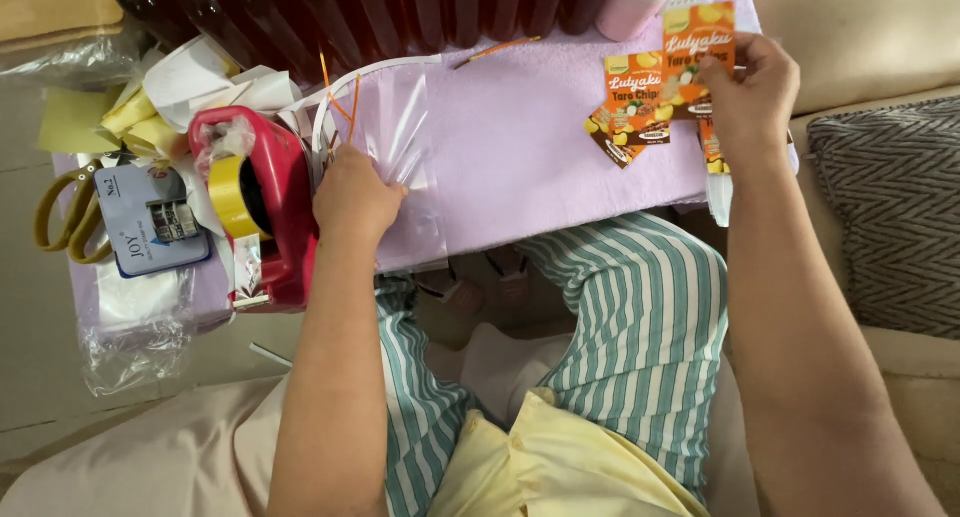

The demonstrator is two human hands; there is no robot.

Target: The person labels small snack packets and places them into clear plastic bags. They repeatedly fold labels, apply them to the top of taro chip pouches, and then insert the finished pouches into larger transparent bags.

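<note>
My left hand [355, 197] grips a clear plastic bag [398, 137] lying on the lilac-covered table [520, 167], just right of a red tape dispenser [270, 217] with a yellow tape roll. My right hand [750, 92] pinches an orange printed label card [698, 39] at the table's far right and lifts it off a small pile of the same orange labels [632, 102]. Several thin orange twist ties [340, 97] lie beside the bag.
Yellow-handled scissors [65, 212] and a small grey-blue box [150, 222] sit at the left, amid crumpled paper [190, 82] and clear bags [135, 312]. Dark red bottles [400, 12] line the far edge. A grey patterned cushion [890, 217] is on the right. My striped trousers [640, 327] are below.
</note>
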